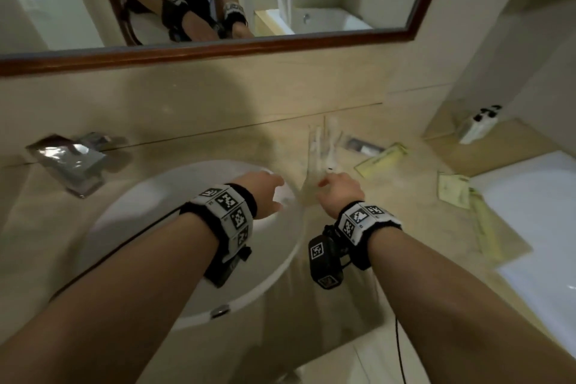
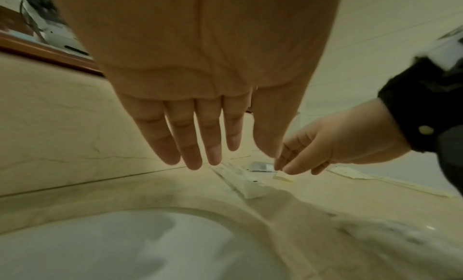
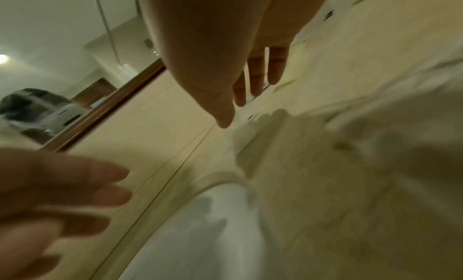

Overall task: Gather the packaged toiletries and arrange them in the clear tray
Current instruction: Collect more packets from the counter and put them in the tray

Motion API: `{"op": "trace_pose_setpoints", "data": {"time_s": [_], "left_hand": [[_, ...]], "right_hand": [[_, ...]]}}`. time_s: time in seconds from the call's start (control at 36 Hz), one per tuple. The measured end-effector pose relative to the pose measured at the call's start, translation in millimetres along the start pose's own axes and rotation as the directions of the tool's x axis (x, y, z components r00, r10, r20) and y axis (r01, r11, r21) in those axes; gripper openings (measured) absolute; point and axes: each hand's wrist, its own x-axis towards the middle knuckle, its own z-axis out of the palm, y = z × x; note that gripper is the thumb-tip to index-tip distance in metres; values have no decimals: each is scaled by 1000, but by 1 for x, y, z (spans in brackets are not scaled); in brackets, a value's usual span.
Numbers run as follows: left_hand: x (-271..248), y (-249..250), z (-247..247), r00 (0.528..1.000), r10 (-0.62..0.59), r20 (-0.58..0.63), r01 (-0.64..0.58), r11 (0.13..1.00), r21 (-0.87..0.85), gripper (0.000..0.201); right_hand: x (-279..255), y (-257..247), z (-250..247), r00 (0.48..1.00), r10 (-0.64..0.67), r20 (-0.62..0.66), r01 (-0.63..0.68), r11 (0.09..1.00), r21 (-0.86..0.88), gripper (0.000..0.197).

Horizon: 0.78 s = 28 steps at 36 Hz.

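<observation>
The clear tray (image 1: pixel 315 146) stands on the beige counter right of the sink, blurred; what it holds cannot be told. In the left wrist view its near corner (image 2: pixel 251 189) lies just below both hands. My left hand (image 1: pixel 267 193) hovers over the sink rim beside the tray, fingers straight and empty (image 2: pixel 198 145). My right hand (image 1: pixel 339 189) is at the tray's near right edge with straight fingers (image 3: pixel 253 86) pointing down; whether they touch the tray is unclear. Pale yellow-green packets (image 1: pixel 381 159) (image 1: pixel 453 194) (image 1: pixel 486 227) lie on the counter to the right. A small silvery packet (image 1: pixel 363 146) lies behind the tray.
A round white sink (image 1: pixel 193 227) fills the near left, with a chrome tap (image 1: pixel 70 162) on its far left. A mirror (image 1: pixel 218 3) hangs above the tiled backsplash. At the right is a white basin edge (image 1: pixel 536 212), and a white socket block (image 1: pixel 477 125) sits at the back right.
</observation>
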Motion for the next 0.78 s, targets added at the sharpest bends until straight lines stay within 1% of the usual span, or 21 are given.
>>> {"op": "trace_pose_setpoints", "data": {"time_s": [0.08,0.14,0.19,0.25,0.28,0.33,0.39,0.44,0.5,0.58,0.64,0.69,0.78], "left_hand": [[16,20,4,1000,6,-3,-6,1000,0,54],[26,34,6,1000,18,4,-18,1000,19,53],[37,45,7,999,34,12,-35,999,31,55],[48,57,7,999,50,14,-50,999,15,56],[51,61,7,998,54,11,-54,999,1,56],[60,72,8,998,63,15,-62,997,-34,55],[68,84,10,996,71,45,-67,994,-81,54],[77,95,11,994,88,66,-81,992,-97,53],[85,106,10,992,104,70,-97,991,-95,53],[95,120,8,989,132,73,-125,988,-92,52],[100,126,8,985,151,77,-146,987,-75,53],[103,130,9,984,161,78,-156,985,-71,53],[107,132,9,983,170,66,-166,984,-66,52]], "right_hand": [[14,43,-11,993,121,4,-121,993,3,38],[21,72,-16,977,214,-3,-214,977,17,44],[28,99,-21,950,309,-40,-308,951,39,45],[34,127,-24,912,401,-85,-399,916,49,42],[35,136,-27,896,431,-105,-428,902,53,40],[40,159,-31,870,471,-145,-465,882,75,45],[44,177,-37,860,488,-150,-489,872,36,48],[50,193,-44,853,514,-87,-518,855,-25,53],[57,206,-50,831,556,-9,-556,831,3,60],[65,220,-53,820,571,47,-572,820,19,65],[65,224,-52,827,562,21,-563,826,28,63],[65,228,-50,838,543,-64,-543,840,10,57],[68,227,-48,864,490,-117,-502,858,-114,58]]}}
